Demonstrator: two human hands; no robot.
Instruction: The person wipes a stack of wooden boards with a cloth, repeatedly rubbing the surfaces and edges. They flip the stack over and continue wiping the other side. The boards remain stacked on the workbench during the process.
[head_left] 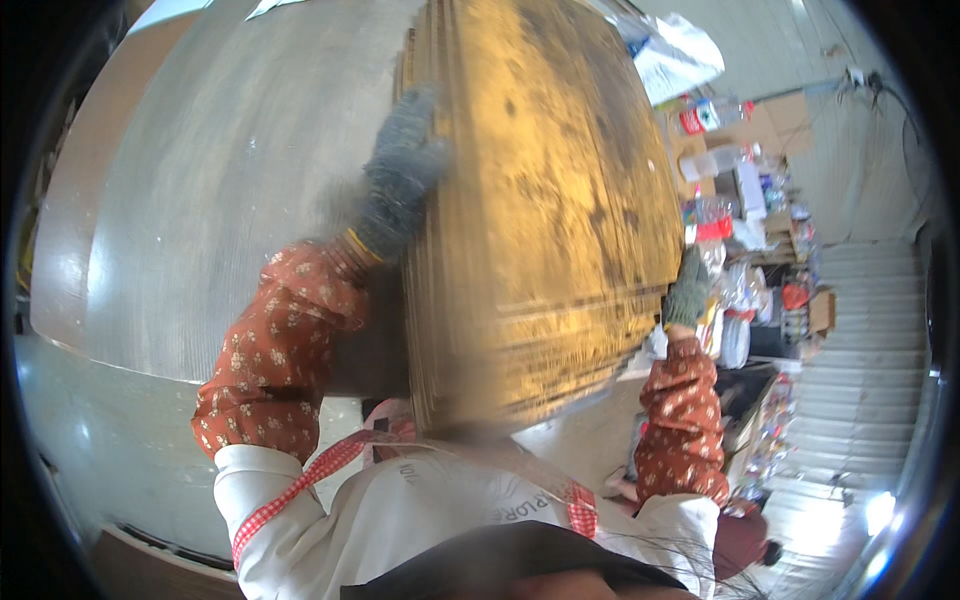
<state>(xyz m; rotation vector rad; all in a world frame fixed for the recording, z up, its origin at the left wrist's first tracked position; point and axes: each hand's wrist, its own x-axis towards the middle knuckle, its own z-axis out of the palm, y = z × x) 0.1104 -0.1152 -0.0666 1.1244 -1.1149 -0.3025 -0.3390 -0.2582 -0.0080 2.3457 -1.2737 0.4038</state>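
Note:
A thick stack of thin yellow-brown boards, darkly stained on top, fills the middle of the view in front of my body. On its left edge is my left hand in a grey knitted glove, slightly blurred, with the fingers bent against the boards. My right hand, gloved in grey-green, holds the right edge near the front corner; its fingertips are partly hidden by the stack. Motion smears the near left side of the stack. Both forearms wear red flowered sleeve covers.
A wide grey table surface lies to the left, with a brown strip along its far left side. Plastic bottles, bags and boxes crowd the shelving on the right. A white bag lies beyond the stack's far right corner. Corrugated wall panels stand farther right.

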